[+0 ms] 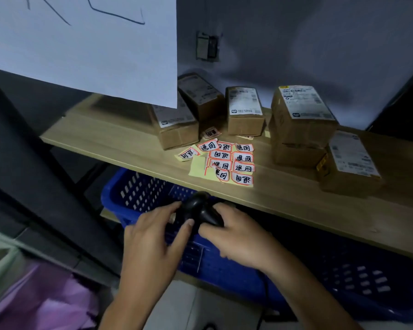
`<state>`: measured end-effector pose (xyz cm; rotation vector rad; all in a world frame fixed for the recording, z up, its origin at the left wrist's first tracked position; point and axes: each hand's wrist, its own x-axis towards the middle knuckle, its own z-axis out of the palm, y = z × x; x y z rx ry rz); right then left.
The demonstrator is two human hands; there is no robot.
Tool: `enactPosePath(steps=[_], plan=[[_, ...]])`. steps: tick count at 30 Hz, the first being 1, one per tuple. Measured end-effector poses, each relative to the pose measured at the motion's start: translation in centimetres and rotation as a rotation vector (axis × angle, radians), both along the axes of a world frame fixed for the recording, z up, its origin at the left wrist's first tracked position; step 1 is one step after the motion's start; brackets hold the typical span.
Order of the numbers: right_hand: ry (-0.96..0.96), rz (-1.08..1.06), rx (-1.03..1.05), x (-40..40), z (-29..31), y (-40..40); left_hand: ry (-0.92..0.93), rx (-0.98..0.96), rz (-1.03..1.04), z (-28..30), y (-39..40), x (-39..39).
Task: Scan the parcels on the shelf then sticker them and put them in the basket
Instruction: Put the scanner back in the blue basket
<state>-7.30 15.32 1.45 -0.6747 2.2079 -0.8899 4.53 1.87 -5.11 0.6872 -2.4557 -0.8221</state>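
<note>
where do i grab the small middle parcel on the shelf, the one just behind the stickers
Grip the middle parcel by its left and right cardboard sides, reaching in from the front over the stickers. It lies flat, label up, with open gaps to the neighbouring boxes on both sides, so fingers probably fit.

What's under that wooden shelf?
A blue basket sits under the shelf. Its visible part looks empty; the shelf and both hands cover the rest.

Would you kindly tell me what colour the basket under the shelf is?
The basket is blue, seen in the head view.
</note>
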Motion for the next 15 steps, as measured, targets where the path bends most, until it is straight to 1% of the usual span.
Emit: enactPosePath(steps=[4, 6, 7, 11, 15], plan=[[-0.165, 0.047, 0.003, -1.1, 0.4, -0.6, -0.143, -0.147, 0.050, -0.1, -0.7, -0.5], [-0.177, 0.082, -0.009, -1.7, 0.1, -0.9, -0.170, -0.179, 0.094, -0.4, -0.9, -0.9], [-0.195, 0.070, -0.010, -1.9, -0.1, -1.2, -0.173, -0.185, 0.117, -0.4, -1.0, -1.2], [-0.402, -0.028, -0.012, -2.4, -0.6, -3.9, -0.210, -0.243, 0.149, -0.4, -1.3, -2.2], [-0.487, -0.135, -0.076, -2.4, -1.8, -7.2, -0.207, -0.269, 0.141, -0.7, -1.7, -2.4]])
